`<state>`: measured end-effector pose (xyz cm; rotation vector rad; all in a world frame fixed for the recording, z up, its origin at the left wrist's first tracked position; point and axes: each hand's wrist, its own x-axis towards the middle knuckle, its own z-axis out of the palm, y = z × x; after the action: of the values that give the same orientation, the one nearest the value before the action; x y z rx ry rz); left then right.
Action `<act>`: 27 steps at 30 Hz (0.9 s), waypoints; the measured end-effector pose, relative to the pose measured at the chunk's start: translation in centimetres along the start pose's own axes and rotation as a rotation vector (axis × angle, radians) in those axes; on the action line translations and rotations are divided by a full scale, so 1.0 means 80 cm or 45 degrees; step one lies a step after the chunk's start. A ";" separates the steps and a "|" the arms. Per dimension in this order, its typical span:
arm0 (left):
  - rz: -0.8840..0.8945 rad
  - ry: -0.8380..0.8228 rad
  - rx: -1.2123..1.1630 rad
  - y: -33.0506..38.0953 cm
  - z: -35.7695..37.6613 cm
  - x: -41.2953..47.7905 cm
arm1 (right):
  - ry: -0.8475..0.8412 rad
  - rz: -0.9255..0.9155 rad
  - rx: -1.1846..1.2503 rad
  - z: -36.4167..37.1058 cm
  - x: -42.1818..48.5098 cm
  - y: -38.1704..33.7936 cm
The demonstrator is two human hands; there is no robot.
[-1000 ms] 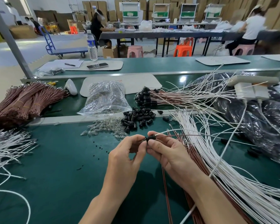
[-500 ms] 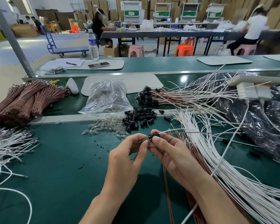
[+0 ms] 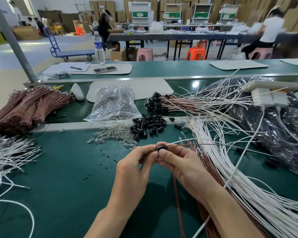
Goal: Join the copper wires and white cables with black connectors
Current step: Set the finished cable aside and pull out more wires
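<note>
Head view: your left hand point(image 3: 136, 163) and right hand point(image 3: 178, 163) pinch one black connector point(image 3: 162, 148), with a white cable point(image 3: 179, 141) and a copper wire point(image 3: 189, 144) entering it. Next, probably seat both fully.

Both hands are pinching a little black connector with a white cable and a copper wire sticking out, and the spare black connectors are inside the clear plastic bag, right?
No. In the head view the spare black connectors lie loose on the green table, beside the clear plastic bag, not inside it. Yes, the left hand and right hand pinch one connector.
</note>
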<state>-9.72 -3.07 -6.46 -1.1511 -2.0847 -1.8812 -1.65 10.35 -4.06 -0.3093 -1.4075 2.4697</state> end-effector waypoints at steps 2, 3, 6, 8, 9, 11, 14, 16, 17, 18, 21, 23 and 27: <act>-0.022 0.002 -0.026 -0.002 0.000 0.000 | -0.004 0.004 -0.012 0.000 0.000 0.001; -0.026 0.002 -0.031 -0.003 0.000 0.000 | -0.008 0.006 -0.020 0.000 0.000 0.000; 0.007 -0.017 0.024 -0.002 -0.003 0.003 | -0.020 0.004 -0.050 -0.001 -0.001 -0.002; 0.059 -0.021 0.091 -0.002 -0.005 0.005 | -0.008 -0.005 -0.051 0.000 -0.001 -0.004; 0.060 -0.009 0.112 -0.001 -0.005 0.007 | 0.020 -0.011 -0.040 0.000 -0.001 -0.004; 0.022 0.013 0.127 -0.002 -0.006 0.009 | 0.130 -0.026 -0.002 0.000 0.001 -0.003; -0.080 -0.035 0.123 -0.003 -0.004 0.006 | 0.245 -0.050 0.017 0.000 0.003 0.002; -0.208 -0.060 0.120 -0.002 0.001 0.004 | 0.268 -0.074 -0.001 0.002 0.004 0.007; -0.252 -0.067 0.138 -0.002 0.003 0.003 | 0.278 -0.095 -0.042 0.003 0.004 0.009; -0.280 -0.081 0.166 -0.003 0.004 0.002 | 0.288 -0.119 -0.109 0.005 0.003 0.011; -0.336 -0.137 0.275 -0.002 0.004 0.002 | 0.265 -0.152 -0.300 0.008 0.002 0.013; -0.358 -0.139 0.364 -0.001 0.003 0.002 | 0.211 -0.148 -0.321 0.009 0.001 0.013; -0.350 -0.108 0.553 0.002 0.001 0.002 | 0.127 -0.120 -0.297 0.009 0.001 0.012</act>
<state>-9.73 -2.91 -6.27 -0.8916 -2.6352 -1.3715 -2.09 9.35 -4.53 -0.3990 -1.6301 2.1871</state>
